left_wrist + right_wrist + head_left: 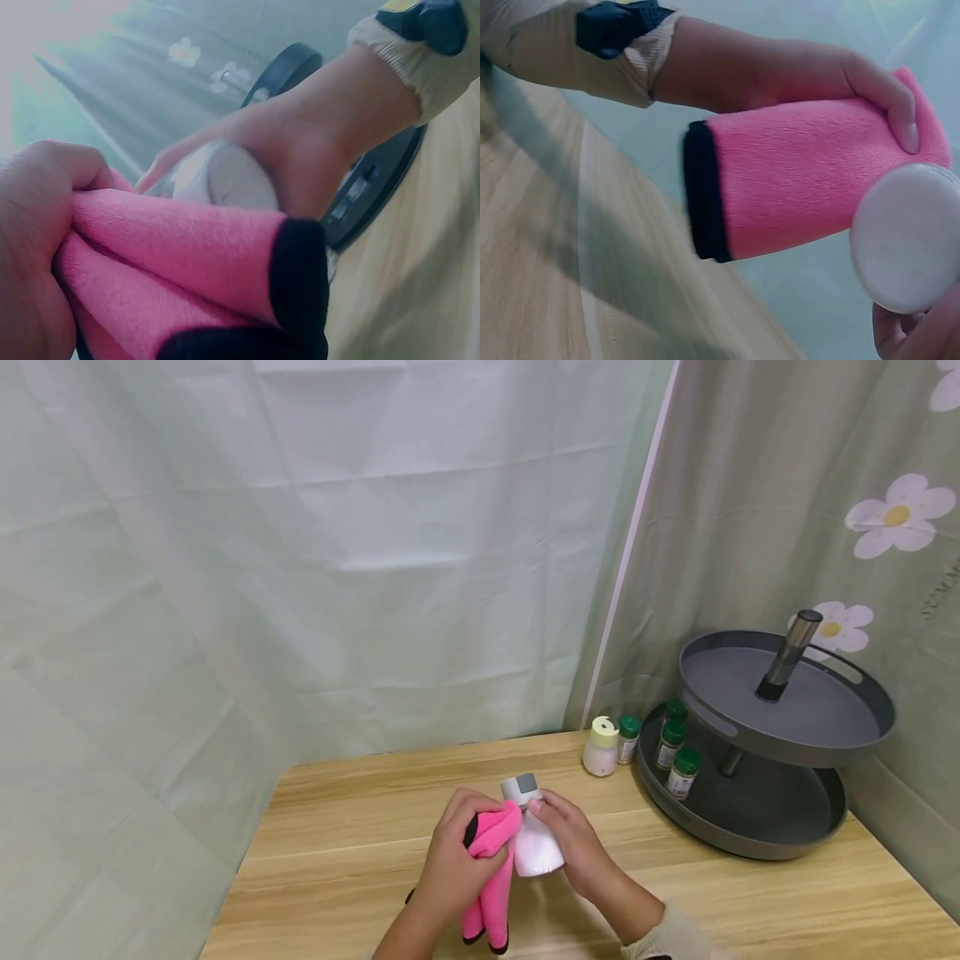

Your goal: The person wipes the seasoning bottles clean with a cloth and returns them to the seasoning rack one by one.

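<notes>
My left hand (459, 853) grips a folded pink cloth (496, 893) with black edging, bunched at the top and hanging down. In my right hand (576, 843) is a whitish jar (537, 847) with a light grey cap that has a darker grey patch, held tilted above the table. The cloth's upper fold lies against the jar just below the cap. Seen from the right wrist, the jar's round base (907, 238) faces the camera, and the cloth (802, 176) overlaps it at the side. The left wrist view shows the cloth (180, 262) in front of the jar (232, 180).
A grey two-tier round tray (738, 852) stands at the right, several green-capped spice jars (683, 774) on its lower tier. Beside it on the wooden table (345, 835) are a yellow-capped jar (600, 752) and another green-capped jar (627, 743). Curtains (412, 568) close off the back and sides.
</notes>
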The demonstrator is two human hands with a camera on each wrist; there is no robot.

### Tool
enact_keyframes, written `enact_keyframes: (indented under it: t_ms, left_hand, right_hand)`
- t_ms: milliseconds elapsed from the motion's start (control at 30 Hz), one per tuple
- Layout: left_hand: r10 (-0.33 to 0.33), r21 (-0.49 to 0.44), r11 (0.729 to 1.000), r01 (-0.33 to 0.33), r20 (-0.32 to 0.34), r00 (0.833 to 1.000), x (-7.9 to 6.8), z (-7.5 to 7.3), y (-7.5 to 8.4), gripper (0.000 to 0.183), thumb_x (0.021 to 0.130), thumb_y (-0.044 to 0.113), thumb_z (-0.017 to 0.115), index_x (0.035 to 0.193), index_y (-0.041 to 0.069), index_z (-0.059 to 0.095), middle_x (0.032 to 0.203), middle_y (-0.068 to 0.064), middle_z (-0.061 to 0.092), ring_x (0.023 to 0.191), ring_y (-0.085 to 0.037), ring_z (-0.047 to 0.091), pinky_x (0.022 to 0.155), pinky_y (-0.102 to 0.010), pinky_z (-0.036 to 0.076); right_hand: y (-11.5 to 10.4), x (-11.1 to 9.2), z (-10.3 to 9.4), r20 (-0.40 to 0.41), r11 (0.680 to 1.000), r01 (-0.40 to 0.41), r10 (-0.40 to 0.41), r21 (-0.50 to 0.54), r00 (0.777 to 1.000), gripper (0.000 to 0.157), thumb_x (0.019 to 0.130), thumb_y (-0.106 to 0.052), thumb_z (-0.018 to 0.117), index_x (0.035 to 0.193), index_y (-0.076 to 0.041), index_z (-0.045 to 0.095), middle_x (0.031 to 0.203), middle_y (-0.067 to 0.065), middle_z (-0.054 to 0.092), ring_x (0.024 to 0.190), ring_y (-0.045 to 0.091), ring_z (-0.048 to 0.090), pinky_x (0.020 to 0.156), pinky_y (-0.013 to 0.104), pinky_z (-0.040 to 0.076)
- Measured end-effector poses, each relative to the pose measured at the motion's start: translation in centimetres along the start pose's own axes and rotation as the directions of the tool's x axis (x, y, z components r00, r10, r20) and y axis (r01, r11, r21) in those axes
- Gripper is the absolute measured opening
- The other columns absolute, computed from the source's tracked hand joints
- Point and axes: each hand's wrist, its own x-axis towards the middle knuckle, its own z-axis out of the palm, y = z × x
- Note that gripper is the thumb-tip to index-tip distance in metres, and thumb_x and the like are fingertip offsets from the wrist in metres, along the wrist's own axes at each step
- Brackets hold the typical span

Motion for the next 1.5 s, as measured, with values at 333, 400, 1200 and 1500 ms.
enact_keyframes:
  t_ms: [333,400,1200,1500]
  left_hand:
    - [0.07,0.041,0.996,-0.079,0.186,0.98,-0.7,1.0,0.0,0.046,0.076,-0.001,0.08,0.105,0.033,0.065,0.108,0.015,0.058,0.098,-0.007,0.059,0.084,-0.023,0.053]
    - [0.059,0.042,0.997,-0.067,0.164,0.985,-0.6,1.0,0.0,0.046,0.076,0.0,0.08,0.105,0.033,0.066,0.109,0.014,0.059,0.1,-0.007,0.06,0.084,-0.023,0.054]
    - [0.002,0.041,0.999,-0.001,-0.019,1.0,-0.3,0.6,0.4,0.05,0.073,-0.005,0.081,0.107,0.03,0.067,0.111,0.012,0.056,0.102,-0.011,0.058,0.085,-0.025,0.054]
    - [0.16,0.1,0.978,-0.182,0.203,0.966,-1.6,2.7,0.5,0.051,0.069,-0.002,0.08,0.107,0.028,0.066,0.11,0.012,0.055,0.096,-0.004,0.058,0.08,-0.02,0.051]
  right_hand:
    - [-0.2,0.6,-0.6,-0.099,0.991,-0.065,0.077,0.117,0.992,0.056,0.105,-0.038,0.042,0.134,0.01,0.042,0.094,0.003,0.065,0.08,0.009,0.066,0.072,0.026,0.057]
    - [-0.1,0.6,-0.6,-0.063,0.99,-0.077,0.085,0.116,0.994,0.061,0.107,-0.042,0.037,0.138,0.01,0.038,0.098,0.002,0.066,0.084,0.009,0.066,0.075,0.026,0.056]
    - [0.3,0.1,0.0,-0.023,0.999,-0.032,0.032,0.003,0.999,0.046,0.105,-0.035,0.047,0.142,-0.006,0.045,0.103,0.002,0.066,0.086,0.015,0.067,0.071,0.034,0.058]
    - [0.0,0.6,-0.5,-0.201,0.994,-0.014,0.036,0.109,0.979,0.042,0.103,-0.037,0.051,0.134,-0.009,0.051,0.109,0.012,0.061,0.085,0.017,0.064,0.072,0.03,0.056]
